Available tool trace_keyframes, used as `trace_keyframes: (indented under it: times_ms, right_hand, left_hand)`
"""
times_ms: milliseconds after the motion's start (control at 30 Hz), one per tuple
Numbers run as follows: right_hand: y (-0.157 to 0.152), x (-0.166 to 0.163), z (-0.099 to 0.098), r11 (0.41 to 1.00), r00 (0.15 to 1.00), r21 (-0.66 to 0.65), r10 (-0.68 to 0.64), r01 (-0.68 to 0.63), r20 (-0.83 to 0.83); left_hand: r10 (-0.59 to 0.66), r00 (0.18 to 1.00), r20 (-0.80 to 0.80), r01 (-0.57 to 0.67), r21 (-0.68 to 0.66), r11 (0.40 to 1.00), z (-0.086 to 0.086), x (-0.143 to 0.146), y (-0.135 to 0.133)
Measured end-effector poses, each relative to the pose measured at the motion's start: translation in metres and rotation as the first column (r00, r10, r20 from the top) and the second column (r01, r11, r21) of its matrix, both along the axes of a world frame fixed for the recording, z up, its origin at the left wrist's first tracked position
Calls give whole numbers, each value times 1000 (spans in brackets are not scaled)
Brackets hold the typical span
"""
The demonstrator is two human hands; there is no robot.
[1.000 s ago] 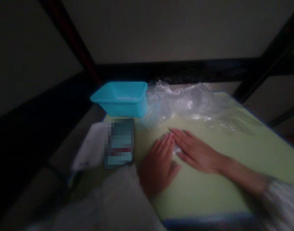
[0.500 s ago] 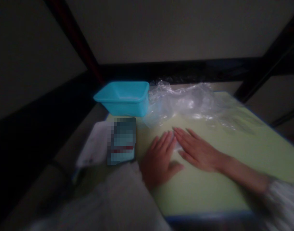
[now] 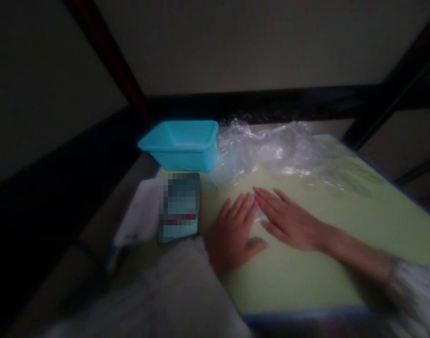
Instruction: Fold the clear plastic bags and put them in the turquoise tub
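My left hand (image 3: 232,234) lies palm down on the yellow-green tabletop (image 3: 299,281), fingers stretched forward and thumb out to the right. From the right, my right hand (image 3: 288,220) also rests flat, its fingertips close against those of the left. Between and partly beneath the fingers shows a small whitish, translucent piece (image 3: 260,213). Most of it is hidden under the hands, so its kind is unclear. Both hands are open and grip nothing.
A turquoise plastic basin (image 3: 186,145) stands at the back left. Crumpled clear plastic (image 3: 274,150) spreads to its right. A pixelated, phone-shaped object (image 3: 181,206) and a white flat item (image 3: 139,213) lie left of my hands. A wall rises behind.
The hands stay in nearly the same place, flat on the table. Only a slight shift of the whole view shows.
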State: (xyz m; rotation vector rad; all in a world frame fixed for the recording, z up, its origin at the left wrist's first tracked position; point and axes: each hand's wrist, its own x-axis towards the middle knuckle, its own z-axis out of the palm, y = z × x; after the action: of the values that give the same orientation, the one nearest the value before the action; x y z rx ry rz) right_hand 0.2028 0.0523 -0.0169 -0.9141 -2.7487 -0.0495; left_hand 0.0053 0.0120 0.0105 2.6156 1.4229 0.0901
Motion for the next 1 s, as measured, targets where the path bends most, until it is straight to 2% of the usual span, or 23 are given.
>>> trace_keyframes:
  times_ms: [333, 500, 1000]
  right_hand:
    - [-2, 1, 4, 1000, 1000, 11, -2, 3, -13]
    - [-2, 1, 6, 1000, 999, 26, 3, -2, -41]
    - [-5, 0, 7, 999, 1000, 41, -6, 5, 13]
  left_hand:
    - [2, 1000, 8, -1, -14, 1000, 0, -2, 2]
    - [-55, 998, 36, 55, -10, 998, 2, -7, -2]
    - [-83, 993, 81, 83, 15, 996, -3, -15, -3]
